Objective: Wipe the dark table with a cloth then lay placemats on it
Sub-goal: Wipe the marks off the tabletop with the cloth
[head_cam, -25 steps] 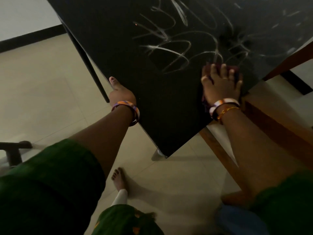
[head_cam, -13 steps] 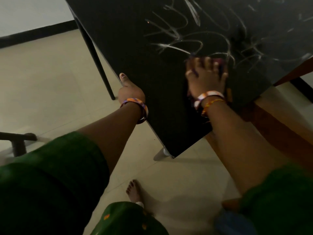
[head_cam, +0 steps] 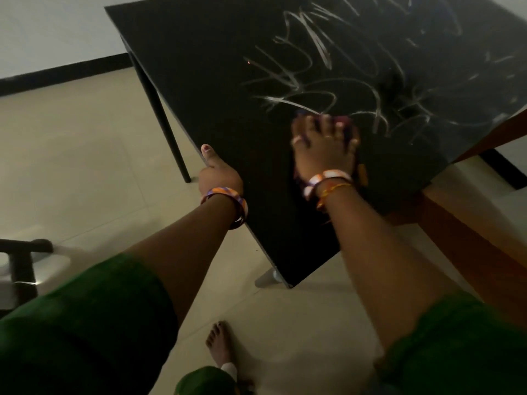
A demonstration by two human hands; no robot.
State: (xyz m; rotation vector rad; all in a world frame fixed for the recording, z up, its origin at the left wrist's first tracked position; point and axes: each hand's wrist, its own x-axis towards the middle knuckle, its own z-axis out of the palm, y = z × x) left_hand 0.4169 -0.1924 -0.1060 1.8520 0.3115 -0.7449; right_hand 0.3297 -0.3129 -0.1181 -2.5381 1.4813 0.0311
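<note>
Bracing at the left: left hand (head_cam: 218,173) sits on the near-left edge of the dark tabletop (head_cam: 216,69), thumb lying flat on top along the rim. The other fingers are hidden under the edge, so I cannot tell whether that grip is curled round the rim or just resting against it. Patterned bangle (head_cam: 228,199) on that wrist.

Right of it, the right hand (head_cam: 325,146) lies flat, fingers spread and straight, pressing the cloth (head_cam: 342,121) onto the tabletop. Not a pinch, just palm pressure. Only a dark reddish fringe of cloth shows past the fingertips and beside the wrist; the rest is under the palm. White-and-orange bangle (head_cam: 328,178) and a thin gold one on that wrist.

Key relation: pale streaks (head_cam: 313,67) lie ahead of and to the right of the right hand, away from the person, spreading across the far half of the tabletop. The nearest loops end just beyond the fingertips. The right hand is clearly the nearer one; the left is well off to the side at the edge. My guess is the next stroke pushes forward and rightward into the marks.

Wiping is well short of done, judging by how many streaks remain. No placemats in view.

The streaks are loose scribbles, not legible as writing. No brands or labels visible.
</note>
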